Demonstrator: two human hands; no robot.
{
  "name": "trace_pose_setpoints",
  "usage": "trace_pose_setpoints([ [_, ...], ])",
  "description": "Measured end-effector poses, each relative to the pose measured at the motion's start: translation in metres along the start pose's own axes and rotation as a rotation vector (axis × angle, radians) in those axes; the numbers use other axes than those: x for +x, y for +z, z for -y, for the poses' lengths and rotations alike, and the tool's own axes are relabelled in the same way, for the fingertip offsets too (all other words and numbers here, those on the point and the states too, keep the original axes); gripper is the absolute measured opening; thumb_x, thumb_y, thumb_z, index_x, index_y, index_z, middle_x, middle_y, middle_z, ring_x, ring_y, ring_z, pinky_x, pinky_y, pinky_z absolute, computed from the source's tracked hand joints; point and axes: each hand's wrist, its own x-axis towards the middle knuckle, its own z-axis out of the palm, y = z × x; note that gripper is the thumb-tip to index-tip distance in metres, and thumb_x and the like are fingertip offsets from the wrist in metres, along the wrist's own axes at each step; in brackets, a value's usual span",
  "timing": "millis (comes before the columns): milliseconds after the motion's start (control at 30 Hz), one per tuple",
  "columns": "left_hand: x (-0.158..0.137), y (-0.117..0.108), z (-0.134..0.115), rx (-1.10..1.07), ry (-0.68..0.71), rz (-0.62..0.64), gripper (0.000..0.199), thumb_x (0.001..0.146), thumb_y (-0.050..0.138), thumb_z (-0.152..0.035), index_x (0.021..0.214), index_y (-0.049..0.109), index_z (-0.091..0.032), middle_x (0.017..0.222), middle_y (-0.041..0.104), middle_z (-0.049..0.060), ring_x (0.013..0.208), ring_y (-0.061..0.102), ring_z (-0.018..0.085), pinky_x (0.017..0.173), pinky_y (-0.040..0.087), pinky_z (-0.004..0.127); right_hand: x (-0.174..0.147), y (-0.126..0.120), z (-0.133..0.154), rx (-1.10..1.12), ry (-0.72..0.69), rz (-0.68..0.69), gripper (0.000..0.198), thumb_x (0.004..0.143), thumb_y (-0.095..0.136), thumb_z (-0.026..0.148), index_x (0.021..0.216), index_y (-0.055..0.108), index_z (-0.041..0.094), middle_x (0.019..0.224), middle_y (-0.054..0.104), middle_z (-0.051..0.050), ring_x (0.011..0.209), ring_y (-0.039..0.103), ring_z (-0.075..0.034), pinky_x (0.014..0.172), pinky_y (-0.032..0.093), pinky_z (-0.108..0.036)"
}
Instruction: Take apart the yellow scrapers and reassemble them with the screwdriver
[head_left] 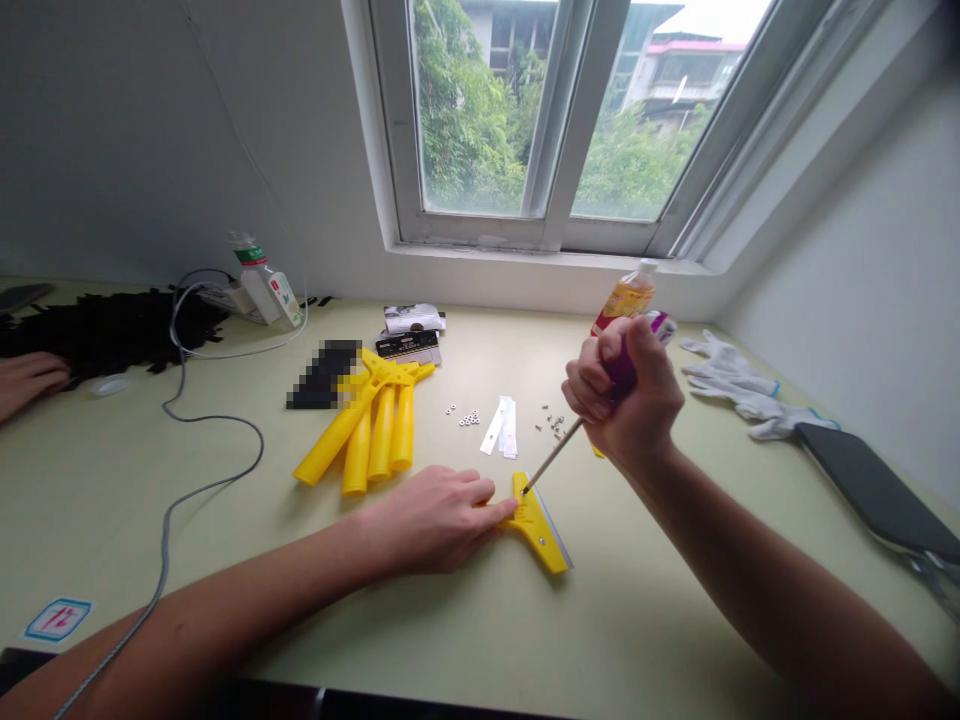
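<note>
A yellow scraper (pixel 541 535) with a thin metal blade along its edge lies on the table. My left hand (pixel 442 515) is closed round its handle, most of which is hidden, with the index finger stretched along the neck. My right hand (pixel 626 385) grips the purple handle of a screwdriver (pixel 553 457). The shaft slants down to the left, and its tip touches the scraper head near the upper end. A screw shows nearer the head's lower end. Beyond the scraper lie several white strips (pixel 501 428), small nuts (pixel 469 419) and small screws (pixel 555 423).
Several yellow handles (pixel 379 430) are piled left of centre, near small boxes (pixel 409 335). A drink bottle (pixel 626 295) stands behind my right hand. White gloves (pixel 731 380) and a dark phone (pixel 881 490) lie right. A cable (pixel 166 540) crosses the left; another person's hand (pixel 34 380) rests there.
</note>
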Motion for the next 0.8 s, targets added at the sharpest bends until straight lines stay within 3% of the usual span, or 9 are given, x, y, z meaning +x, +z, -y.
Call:
trace_pose_setpoints([
  [167, 0.0, 0.001, 0.0, 0.0, 0.005, 0.005, 0.036, 0.098, 0.04, -0.028, 0.134, 0.048, -0.025, 0.092, 0.064, 0.002, 0.077, 0.061, 0.02, 0.058, 0.044, 0.033, -0.011, 0.011, -0.011, -0.156, -0.158, -0.109, 0.037, 0.09, 0.057, 0.053, 0.072, 0.042, 0.024, 0.051, 0.036, 0.01, 0.033, 0.031, -0.005, 0.031, 0.023, -0.02],
  [267, 0.001, 0.0, 0.0, 0.001, 0.011, 0.001, 0.036, 0.099, 0.039, -0.028, 0.134, 0.048, -0.025, 0.091, 0.064, 0.002, 0.077, 0.061, 0.02, 0.058, 0.043, 0.033, -0.016, 0.015, -0.016, -0.291, -0.254, -0.128, 0.022, 0.094, 0.052, 0.05, 0.093, 0.045, 0.03, 0.057, 0.04, 0.01, 0.035, 0.035, -0.007, 0.033, 0.028, -0.021],
  [333, 0.001, 0.001, 0.0, 0.003, 0.015, -0.005, 0.035, 0.099, 0.039, -0.029, 0.133, 0.049, -0.024, 0.091, 0.064, 0.002, 0.076, 0.061, 0.019, 0.058, 0.043, 0.032, -0.015, 0.012, -0.011, -0.478, -0.278, -0.095, 0.022, 0.094, 0.052, 0.048, 0.108, 0.044, 0.033, 0.063, 0.047, 0.009, 0.04, 0.044, -0.009, 0.038, 0.037, -0.023],
  [433, 0.001, 0.002, 0.0, 0.003, 0.012, -0.015, 0.034, 0.099, 0.04, -0.029, 0.131, 0.049, -0.024, 0.09, 0.063, 0.002, 0.076, 0.061, 0.019, 0.057, 0.042, 0.032, -0.009, 0.004, 0.013, -0.952, -0.286, 0.041, 0.023, 0.088, 0.062, 0.045, 0.099, 0.055, 0.027, 0.076, 0.059, 0.002, 0.061, 0.059, -0.014, 0.058, 0.05, -0.03],
  [500, 0.0, 0.003, 0.0, -0.007, 0.008, -0.023, 0.034, 0.098, 0.041, -0.028, 0.131, 0.049, -0.025, 0.091, 0.063, 0.001, 0.076, 0.061, 0.019, 0.056, 0.041, 0.032, -0.002, -0.003, 0.035, -1.243, -0.29, 0.108, 0.025, 0.083, 0.067, 0.043, 0.098, 0.06, 0.023, 0.08, 0.065, -0.001, 0.069, 0.062, -0.017, 0.068, 0.05, -0.033],
  [600, 0.0, 0.003, -0.001, -0.019, 0.004, -0.037, 0.033, 0.098, 0.042, -0.028, 0.129, 0.05, -0.024, 0.09, 0.063, 0.001, 0.076, 0.06, 0.019, 0.054, 0.04, 0.032, 0.012, -0.013, 0.067, -1.495, -0.168, 0.25, 0.04, 0.083, 0.066, 0.042, 0.118, 0.057, 0.024, 0.079, 0.07, -0.001, 0.067, 0.064, -0.017, 0.066, 0.048, -0.032],
  [667, 0.0, 0.003, -0.001, -0.019, -0.001, -0.047, 0.031, 0.098, 0.042, -0.027, 0.127, 0.051, -0.024, 0.087, 0.062, 0.002, 0.075, 0.059, 0.019, 0.053, 0.038, 0.031, 0.023, -0.017, 0.083, -1.655, -0.086, 0.429, 0.033, 0.086, 0.06, 0.05, 0.104, 0.063, 0.023, 0.075, 0.07, -0.002, 0.063, 0.062, -0.017, 0.06, 0.045, -0.031],
  [733, -0.001, 0.002, -0.001, -0.019, -0.006, -0.056, 0.03, 0.097, 0.043, -0.027, 0.126, 0.052, -0.023, 0.086, 0.062, 0.002, 0.074, 0.058, 0.018, 0.053, 0.037, 0.031, 0.032, -0.017, 0.095, -1.86, -0.086, 0.558, 0.042, 0.091, 0.047, 0.059, 0.091, 0.068, 0.022, 0.067, 0.067, -0.004, 0.056, 0.057, -0.017, 0.055, 0.04, -0.032],
  [800, -0.001, 0.003, -0.001, -0.025, -0.007, -0.062, 0.029, 0.097, 0.044, -0.027, 0.125, 0.052, -0.023, 0.085, 0.062, 0.002, 0.073, 0.058, 0.018, 0.053, 0.036, 0.03, 0.039, -0.015, 0.104, -1.933, -0.127, 0.626, 0.051, 0.094, 0.037, 0.062, 0.09, 0.07, 0.023, 0.066, 0.067, -0.004, 0.052, 0.054, -0.016, 0.054, 0.039, -0.033],
])
